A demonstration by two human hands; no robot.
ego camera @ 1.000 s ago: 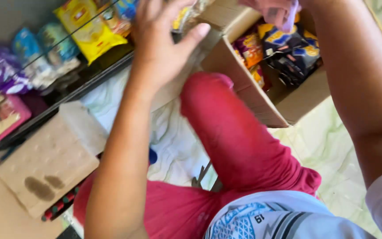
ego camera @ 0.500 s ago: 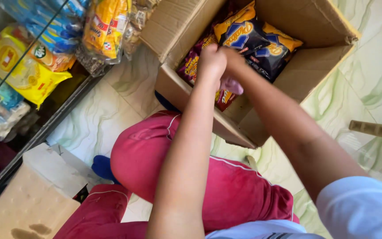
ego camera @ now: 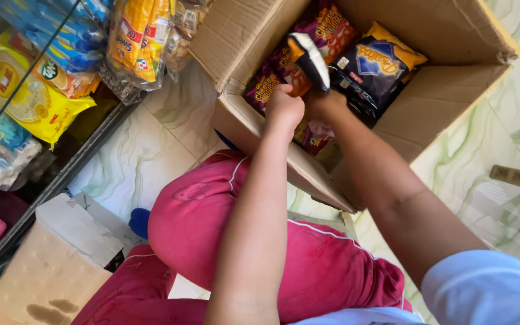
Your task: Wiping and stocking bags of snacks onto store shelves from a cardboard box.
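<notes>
Nearest, lap: red trousers (ego camera: 308, 265) on a bent knee, above pale marbled floor tiles (ego camera: 133, 162).
Left hand (ego camera: 284, 108): curled into a fist at the near rim of the cardboard box (ego camera: 440, 102); whether it clasps anything cannot be told, since the fingers are turned away.
Right hand (ego camera: 326, 102): reaches inside the box, fingers closed on an upright snack packet (ego camera: 309, 59) with a white back and an orange edge, raised above the other bags.
Box contents: maroon snack bags (ego camera: 326, 30) toward the left wall, a dark blue bag with an orange top (ego camera: 374, 69) just beside the held packet.
Left side: a small closed carton (ego camera: 61, 253) on the floor near the knee.
Farther left: a wire rack (ego camera: 49, 66) with yellow bags (ego camera: 25, 102), blue packs (ego camera: 61, 30) and orange packets (ego camera: 136, 36).
</notes>
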